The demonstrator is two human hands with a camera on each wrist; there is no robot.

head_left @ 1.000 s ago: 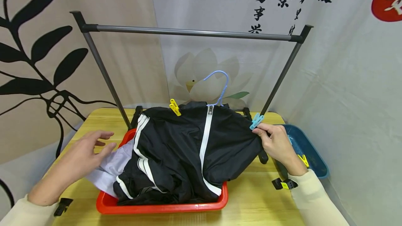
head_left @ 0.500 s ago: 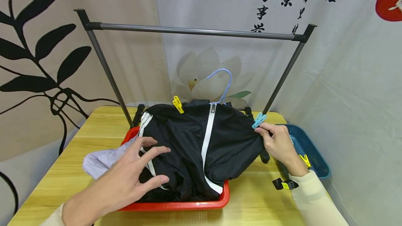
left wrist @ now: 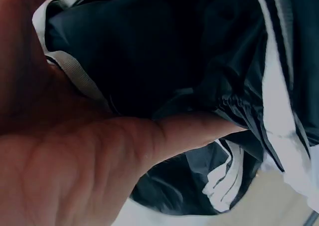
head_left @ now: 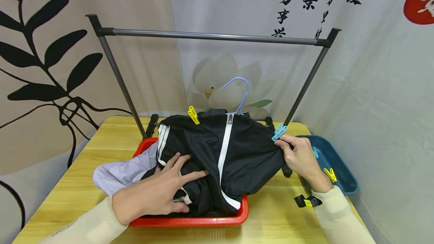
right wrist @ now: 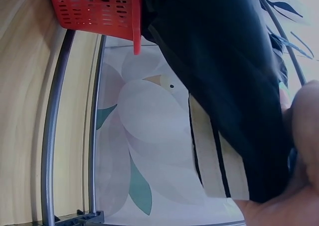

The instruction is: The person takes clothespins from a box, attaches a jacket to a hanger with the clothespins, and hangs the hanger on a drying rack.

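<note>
A beige curtain (head_left: 145,82) printed with black leaves meets a paler curtain (head_left: 373,67) bearing a lotus, black writing and a red disc. On the wood-grained worktop (head_left: 278,214), lavender cloth (head_left: 118,176) spills from a red basket (head_left: 196,222) midway between the side edges; a grey rack (head_left: 210,35) stands toward the far edge, a blue tray (head_left: 333,159) at the right edge.

The black jacket (head_left: 252,153), creased and softly shiny, has its lower part in the basket: white sleeve stripes, left grip (head_left: 161,193) spread wide on the cloth, yellow clip (head_left: 193,115), white-edged zip, blue hanger (head_left: 245,95) at the collar, light-blue clip (head_left: 279,132), right grip (head_left: 300,157) pinching the shoulder.
</note>
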